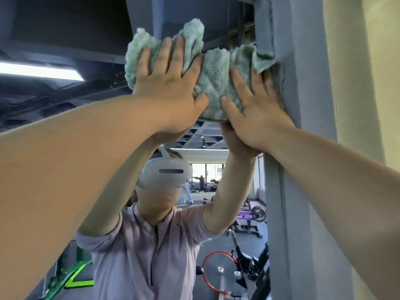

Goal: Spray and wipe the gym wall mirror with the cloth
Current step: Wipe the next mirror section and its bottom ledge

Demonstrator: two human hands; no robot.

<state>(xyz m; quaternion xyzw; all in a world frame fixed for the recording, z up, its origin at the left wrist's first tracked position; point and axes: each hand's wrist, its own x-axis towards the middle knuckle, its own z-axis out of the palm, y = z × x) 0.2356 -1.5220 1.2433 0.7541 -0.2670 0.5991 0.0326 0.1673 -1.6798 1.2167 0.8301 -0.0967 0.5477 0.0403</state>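
Both hands (171,83) (257,105) flat on green cloth (216,81)

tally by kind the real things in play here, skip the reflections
hands: 2, left hand and right hand, both flat on the cloth
cloth: 1
mirror: 1
total: 4

The left forearm (71,161) and right forearm (346,191) were bare; the mirror (54,35) reflected a pale lilac short-sleeved top (125,260) with a dark front zip (154,252); a white headset (151,176), strapped over the crown, bore a dark slot.
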